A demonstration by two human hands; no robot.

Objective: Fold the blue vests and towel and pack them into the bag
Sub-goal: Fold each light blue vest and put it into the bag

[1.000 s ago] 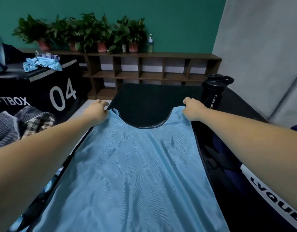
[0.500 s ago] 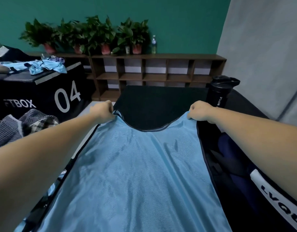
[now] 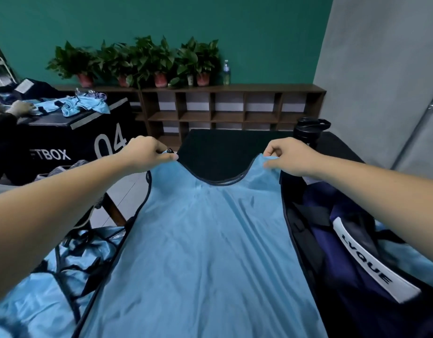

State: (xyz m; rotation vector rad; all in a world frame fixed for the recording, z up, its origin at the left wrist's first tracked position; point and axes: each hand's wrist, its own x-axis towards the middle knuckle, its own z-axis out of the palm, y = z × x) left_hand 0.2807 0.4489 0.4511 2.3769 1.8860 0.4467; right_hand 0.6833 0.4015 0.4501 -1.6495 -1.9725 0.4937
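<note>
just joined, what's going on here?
A person is pinching a blue vest by its shoulder straps, left hand on one, right hand on the other, with the vest stretched unfolded over a black table. More blue vests lie heaped at lower left. The dark bag sits open on the right; this vest is not yet folded or packed.

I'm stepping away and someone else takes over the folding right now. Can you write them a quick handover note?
Left hand pinches the left shoulder strap of the blue vest; right hand pinches the right strap.
The vest is spread out, unfolded, over the black table.
More blue vests lie crumpled at near left.
The navy bag sits on the right, apparently open.
Done: nothing visibly folded or packed.
Left: fold this vest, the rest and the towel (I cannot pick it out), then pack all.
</note>
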